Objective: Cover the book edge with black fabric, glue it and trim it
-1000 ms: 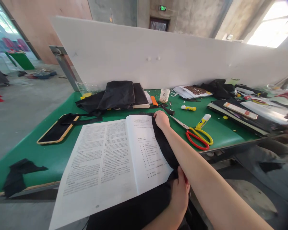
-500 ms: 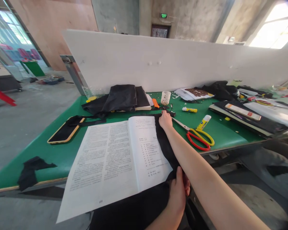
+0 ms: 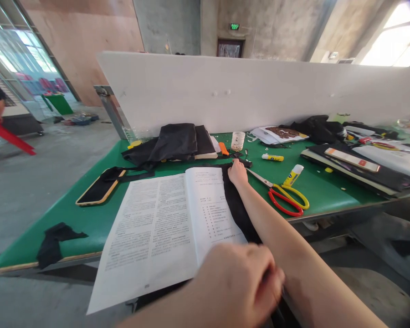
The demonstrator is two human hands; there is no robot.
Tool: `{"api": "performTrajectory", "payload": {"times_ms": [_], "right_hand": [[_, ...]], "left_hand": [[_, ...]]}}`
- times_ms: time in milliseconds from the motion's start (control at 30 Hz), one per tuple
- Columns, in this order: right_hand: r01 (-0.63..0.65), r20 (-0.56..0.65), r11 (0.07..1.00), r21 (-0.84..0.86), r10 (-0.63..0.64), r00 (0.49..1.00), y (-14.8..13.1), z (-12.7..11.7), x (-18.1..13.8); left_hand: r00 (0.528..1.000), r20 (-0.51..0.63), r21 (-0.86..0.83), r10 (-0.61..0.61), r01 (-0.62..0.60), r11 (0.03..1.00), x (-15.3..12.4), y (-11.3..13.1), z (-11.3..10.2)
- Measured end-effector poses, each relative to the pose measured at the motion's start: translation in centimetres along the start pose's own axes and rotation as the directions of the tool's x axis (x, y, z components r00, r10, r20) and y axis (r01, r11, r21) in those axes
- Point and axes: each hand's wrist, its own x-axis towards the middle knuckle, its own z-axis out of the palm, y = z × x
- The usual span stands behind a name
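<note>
An open book [image 3: 171, 218] with printed pages lies at the front of the green table, its left page reaching past the edge. Black cloth [image 3: 235, 205] runs beneath it and shows along its right side. At the book's far right corner, my right hand [image 3: 238, 173] has its fingers closed on the cloth. My left hand [image 3: 241, 278] is raised close to the camera over the book's lower right corner, blurred. Its fingers are curled in, and whatever they may hold is hidden. Scissors [image 3: 280, 193] with red and yellow handles lie right of my right hand.
On the green table [image 3: 191, 168] are a phone [image 3: 100, 189], a black scrap [image 3: 56, 243], glue sticks [image 3: 294, 175], a small clear cup [image 3: 237, 141] and a black-covered book [image 3: 348, 168]. Folded black cloth [image 3: 174, 141] sits at the back, before a white panel [image 3: 205, 91].
My left hand has left the book's lower right edge, rising toward the camera with fingers curled. My right hand stays at the far corner. The view has shifted slightly.
</note>
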Motion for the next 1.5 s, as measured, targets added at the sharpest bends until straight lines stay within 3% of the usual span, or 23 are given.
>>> {"api": "performTrajectory", "payload": {"times_ms": [100,167,300,433,733,1033,1233,1500], "right_hand": [[-0.004,0.003,1.0,0.0,0.004,1.0,0.0,0.0,0.1],[-0.008,0.006,1.0,0.003,0.008,1.0,0.0,0.0,0.1],[-0.019,0.028,1.0,0.015,0.019,0.999,-0.1,-0.2,0.2],[-0.039,0.057,0.999,0.03,0.037,0.998,0.0,-0.3,0.3],[-0.061,0.062,0.998,0.005,0.061,0.996,0.3,0.0,1.4],[0.035,0.068,0.998,-0.055,-0.031,0.997,0.3,-0.2,1.9],[0.059,0.065,0.996,-0.067,-0.055,0.996,0.3,0.1,2.3],[0.073,0.044,0.994,-0.082,-0.069,0.997,0.8,0.2,2.4]], "left_hand": [[0.998,-0.053,0.339,-0.023,0.04,0.94,4.0,-2.9,-4.6],[1.0,-0.013,0.486,-0.028,0.031,0.873,7.4,-6.6,-5.9],[0.998,0.058,0.574,-0.012,-0.023,0.818,13.1,-14.6,-5.9],[0.993,0.108,0.577,0.045,-0.1,0.811,15.3,-18.7,-5.6],[0.991,0.043,0.556,0.129,-0.131,0.82,14.5,-20.1,-5.1],[0.978,0.08,0.508,0.194,-0.207,0.836,16.3,-21.2,-7.3],[0.963,0.03,0.461,0.269,-0.252,0.851,16.4,-21.7,-7.0],[0.959,0.017,0.41,0.281,-0.264,0.873,16.4,-22.3,-7.0]]}}
